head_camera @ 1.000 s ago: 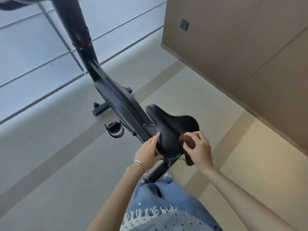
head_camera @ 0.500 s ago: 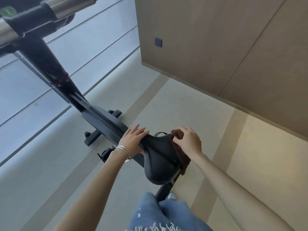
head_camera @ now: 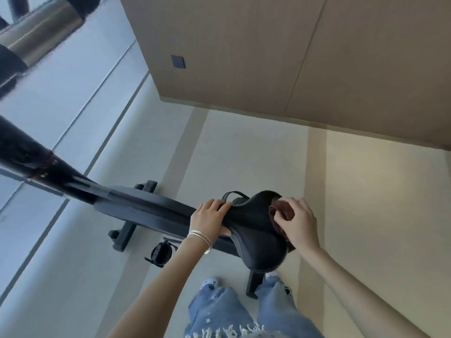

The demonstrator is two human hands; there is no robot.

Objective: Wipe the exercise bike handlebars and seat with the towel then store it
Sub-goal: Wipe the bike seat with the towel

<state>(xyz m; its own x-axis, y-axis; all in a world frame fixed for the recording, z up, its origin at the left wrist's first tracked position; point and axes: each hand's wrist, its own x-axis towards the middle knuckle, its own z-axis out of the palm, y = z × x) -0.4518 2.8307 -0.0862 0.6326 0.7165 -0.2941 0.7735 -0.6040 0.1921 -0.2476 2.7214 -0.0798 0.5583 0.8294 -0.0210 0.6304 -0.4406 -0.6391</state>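
The black bike seat (head_camera: pixel 256 232) sits at the centre right, atop a dark frame (head_camera: pixel 136 206) that runs up to the left. My left hand (head_camera: pixel 211 217), with thin bracelets at the wrist, grips the narrow nose of the seat. My right hand (head_camera: pixel 296 222) presses a small brown towel (head_camera: pixel 280 211) against the seat's right side; most of the towel is hidden under the fingers. The handlebars (head_camera: pixel 36 32), black with a metal sleeve, show blurred at the top left corner.
A tan wood-panelled wall (head_camera: pixel 268 57) with a dark switch (head_camera: pixel 177 61) rises behind the bike. A pedal with strap (head_camera: pixel 161 253) hangs below the frame, near the base foot (head_camera: pixel 124 234). My jeans-clad legs (head_camera: pixel 219 311) stand just behind the seat post.
My left hand shifted from the seat's side to its nose. My right hand slid the towel forward along the seat's right edge. The view swung, so the bike now lies more level.
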